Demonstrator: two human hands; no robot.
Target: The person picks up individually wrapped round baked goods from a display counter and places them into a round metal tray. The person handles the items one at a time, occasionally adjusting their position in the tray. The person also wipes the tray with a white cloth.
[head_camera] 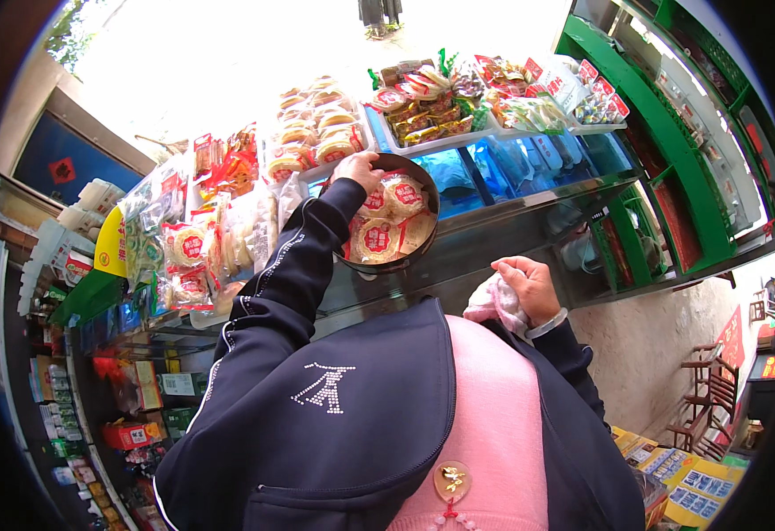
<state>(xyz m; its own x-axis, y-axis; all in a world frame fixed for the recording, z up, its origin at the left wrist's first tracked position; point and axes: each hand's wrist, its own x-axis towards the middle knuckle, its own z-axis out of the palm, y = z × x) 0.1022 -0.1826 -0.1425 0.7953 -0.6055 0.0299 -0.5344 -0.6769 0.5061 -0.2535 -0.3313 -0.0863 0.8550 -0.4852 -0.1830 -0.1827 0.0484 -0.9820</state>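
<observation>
My left hand (359, 171) grips the upper left rim of a round dark tin (435, 219), which stands tilted at the edge of the glass counter. Inside the tin lie several round pastries in clear and red printed wrappers (379, 240). To the right, in front of my body, my right hand (532, 285) is closed on a crumpled white and pink cloth (493, 300). A pale bangle (548, 323) circles my right wrist.
Trays of packaged pastries (327, 123) stand behind the tin, with trays of wrapped snacks (430, 109) further right. Bagged snacks (188, 245) cover the counter at left. Green shelving (666, 172) rises at right, and wooden chairs (712, 391) stand beyond the wall.
</observation>
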